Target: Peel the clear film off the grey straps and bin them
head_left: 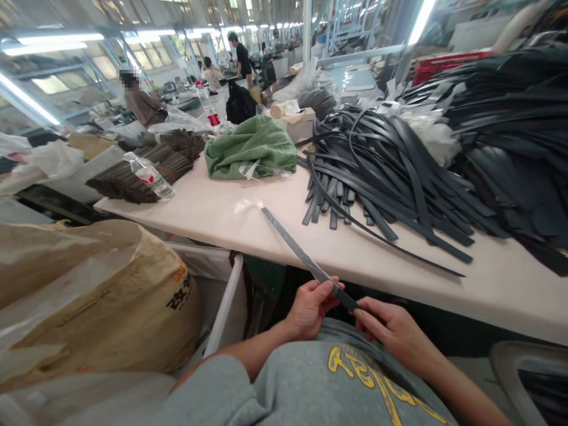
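Note:
A long, flat dark strap [295, 247] stretches from my hands up across the table's front edge, its far end lying on the tabletop. Part of it looks covered in clear film, and a loose bit of clear plastic [248, 205] lies by the far end. My left hand [314, 303] pinches the strap between thumb and fingers. Closer to my body, my right hand [382, 322] grips the near end, with some fingers hidden underneath. To the right on the table lies a big heap of similar black straps [377, 171].
The pale table [213, 222] runs across in front of me. On it are a green cloth [252, 148], a water bottle [151, 176] and bundled brown strips [119, 180]. A large tan sack [110, 302] stands at my left. Several people are farther back.

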Demonstrator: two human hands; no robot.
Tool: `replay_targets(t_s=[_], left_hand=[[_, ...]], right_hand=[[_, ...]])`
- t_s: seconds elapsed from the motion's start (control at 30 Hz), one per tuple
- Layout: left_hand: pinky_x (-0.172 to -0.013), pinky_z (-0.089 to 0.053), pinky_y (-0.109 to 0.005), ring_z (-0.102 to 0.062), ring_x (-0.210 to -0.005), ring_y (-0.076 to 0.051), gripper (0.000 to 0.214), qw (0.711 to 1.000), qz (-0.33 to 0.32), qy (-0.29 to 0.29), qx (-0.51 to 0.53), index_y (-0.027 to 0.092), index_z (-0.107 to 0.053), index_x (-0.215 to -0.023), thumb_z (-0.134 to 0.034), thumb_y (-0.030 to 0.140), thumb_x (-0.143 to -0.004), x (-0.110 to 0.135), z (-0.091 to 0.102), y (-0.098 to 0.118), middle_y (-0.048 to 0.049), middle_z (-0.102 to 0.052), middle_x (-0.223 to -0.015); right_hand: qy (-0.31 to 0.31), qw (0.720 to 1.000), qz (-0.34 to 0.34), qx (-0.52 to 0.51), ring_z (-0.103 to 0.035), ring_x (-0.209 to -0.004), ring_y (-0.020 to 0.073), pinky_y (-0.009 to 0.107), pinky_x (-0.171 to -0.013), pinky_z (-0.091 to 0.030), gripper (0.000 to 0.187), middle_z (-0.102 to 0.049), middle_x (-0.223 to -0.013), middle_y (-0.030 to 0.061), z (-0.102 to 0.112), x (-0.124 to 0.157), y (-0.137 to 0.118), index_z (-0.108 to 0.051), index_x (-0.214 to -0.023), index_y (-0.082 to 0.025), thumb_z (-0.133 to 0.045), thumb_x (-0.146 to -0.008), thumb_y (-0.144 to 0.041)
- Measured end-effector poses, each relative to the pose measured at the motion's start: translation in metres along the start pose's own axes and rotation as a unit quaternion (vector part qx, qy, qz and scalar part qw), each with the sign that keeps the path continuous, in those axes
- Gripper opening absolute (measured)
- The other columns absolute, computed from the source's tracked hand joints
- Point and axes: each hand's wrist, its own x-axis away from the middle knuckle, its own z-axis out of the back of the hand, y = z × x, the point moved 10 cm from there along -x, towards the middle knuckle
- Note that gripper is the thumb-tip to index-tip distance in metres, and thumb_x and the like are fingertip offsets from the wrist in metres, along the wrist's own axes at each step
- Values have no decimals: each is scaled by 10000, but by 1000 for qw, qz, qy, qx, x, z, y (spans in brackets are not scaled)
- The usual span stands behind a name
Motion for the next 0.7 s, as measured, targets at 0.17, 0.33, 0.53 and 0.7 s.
replay_targets(t_s=[0.17, 0.33, 0.53, 0.7], left_hand=[[-792, -483, -312, -676, -860, -214, 494, 998, -2, -20, -51, 129, -770, -917, -886, 461, -570, -1, 4, -11, -138, -754, -963], [-832, -473, -352, -658, -819, -215, 556, 983, 48, -95, -149, 124, -783, -959, -878, 492, -553, -5, -8, -45, -121, -753, -904], [-816, -478, -347, -626, -802, -203, 509, 982, -20, -70, -176, 150, -793, -963, -821, 530, -624, -8, -2, -24, -105, -744, -888], [-858, -485, -367, -656, -857, -233, 574, 969, 48, -107, -216, 159, -790, -985, -826, 563, -579, -5, -11, -49, -114, -752, -951]], right_hand=[[-15, 999, -47, 8, -551, -537, 157, 262, -534, -449, 396, -620, -619, 14, 6, 23, 35, -603, -695, -213, -456, -899, -519], [21, 999, 3, 31, -558, -563, 165, 270, -566, -450, 403, -600, -605, 17, 4, 7, 13, -570, -657, -213, -438, -918, -491], [-40, 998, -38, 3, -601, -604, 192, 266, -560, -494, 417, -659, -668, 39, 12, 32, 67, -669, -730, -228, -491, -872, -577], [-10, 998, -65, 19, -587, -548, 198, 272, -513, -485, 441, -634, -608, 46, 17, 42, 84, -663, -691, -237, -485, -852, -607]])
